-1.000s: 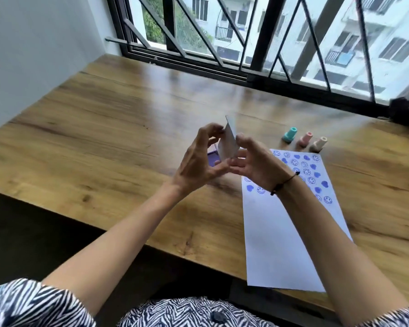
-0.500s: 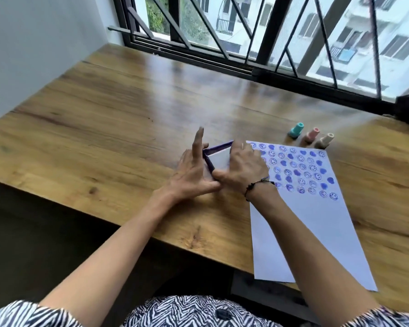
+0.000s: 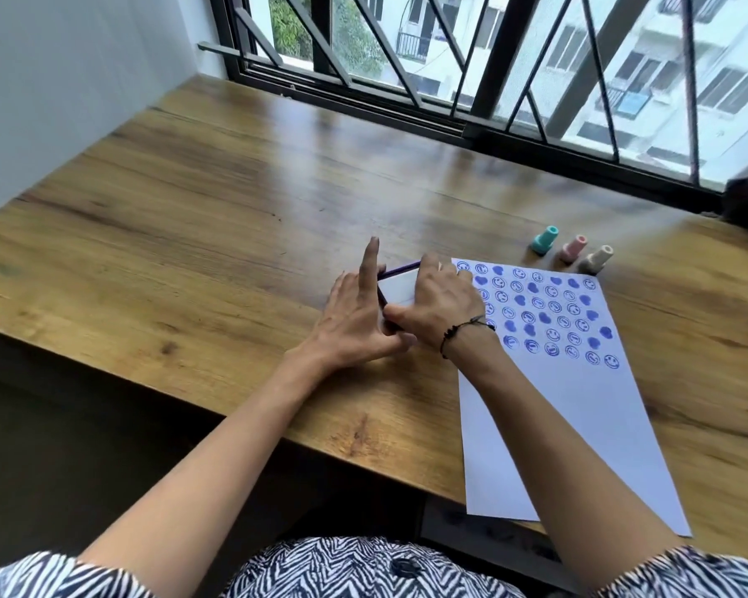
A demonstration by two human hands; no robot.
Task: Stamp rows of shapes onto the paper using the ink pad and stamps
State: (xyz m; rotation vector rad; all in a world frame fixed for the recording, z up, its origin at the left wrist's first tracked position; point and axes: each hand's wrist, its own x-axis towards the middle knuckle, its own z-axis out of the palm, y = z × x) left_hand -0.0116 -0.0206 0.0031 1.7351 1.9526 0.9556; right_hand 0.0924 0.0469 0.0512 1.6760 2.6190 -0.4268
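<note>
Both hands press down on the ink pad, flat on the table just left of the paper's top-left corner. Right hand lies over the pad's right half, fingers curled along its far edge, thumb at the near edge: clamped on the pad w/ lid down. Left hand braces the pad's left side, thumb tucked toward the near corner, index finger sticking up free; not a full wrap, more a push against the edge. Only a white strip of lid and the purple rim show btwn the hands.

Paper sits right beside the pad, touching or nearly so; can't tell which. Upper part carries rows of blue smileys and hearts; lower part blank, and its near end hangs past the table's front edge. Three stamps, teal, pink and cream, lie in a row just beyond the paper's top edge, apart from the hands.

Wide bare tabletop to the left and toward the window; less room on the right.
</note>
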